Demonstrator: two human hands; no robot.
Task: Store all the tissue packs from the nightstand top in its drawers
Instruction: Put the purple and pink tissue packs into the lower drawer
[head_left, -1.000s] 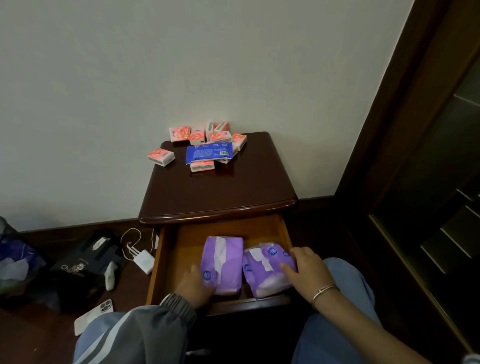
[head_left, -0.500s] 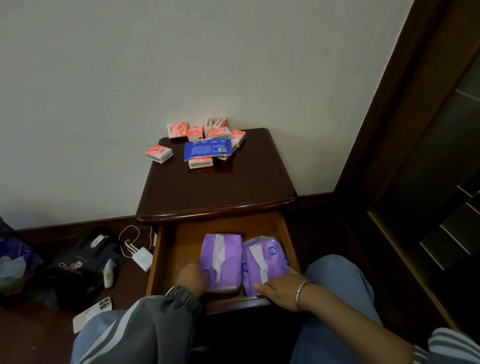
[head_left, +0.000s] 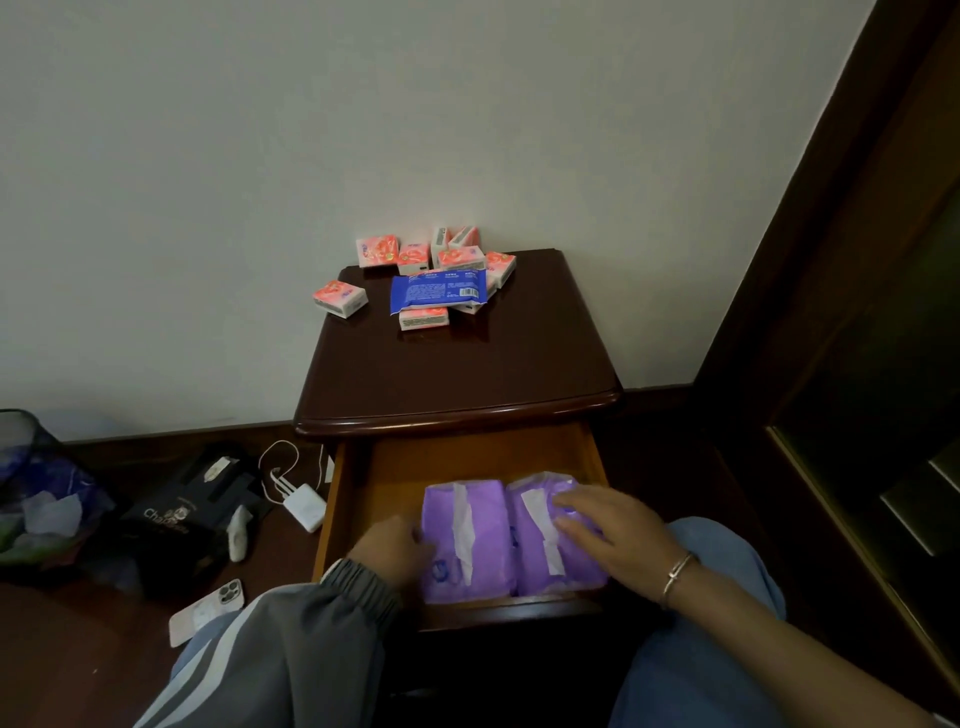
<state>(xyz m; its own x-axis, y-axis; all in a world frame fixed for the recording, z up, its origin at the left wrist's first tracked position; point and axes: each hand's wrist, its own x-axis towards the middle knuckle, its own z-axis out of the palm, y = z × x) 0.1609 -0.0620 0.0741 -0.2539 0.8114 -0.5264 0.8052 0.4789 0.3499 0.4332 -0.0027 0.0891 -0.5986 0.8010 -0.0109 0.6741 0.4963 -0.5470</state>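
The dark wooden nightstand (head_left: 457, 374) has its top drawer (head_left: 467, 452) pulled out. Two purple tissue packs lie side by side in the drawer. My left hand (head_left: 395, 551) curls against the left edge of the left purple pack (head_left: 488, 525). My right hand (head_left: 618, 535) lies flat, fingers spread, on the right purple pack (head_left: 530, 566). At the back of the nightstand top sit a blue pack (head_left: 439, 291) and several small pink packs (head_left: 460, 257), with one pink pack (head_left: 340, 298) apart to the left.
On the floor to the left are a phone (head_left: 208, 610), a white charger with cable (head_left: 304, 506), a black box (head_left: 192, 512) and a mesh bin (head_left: 31, 478). A dark wooden cabinet (head_left: 857, 312) stands at the right. My knee (head_left: 717, 597) is beside the drawer front.
My right hand has moved from the drawer's front edge up onto the right purple pack, which now lies flatter beside the left one. My left hand stays at the left pack.
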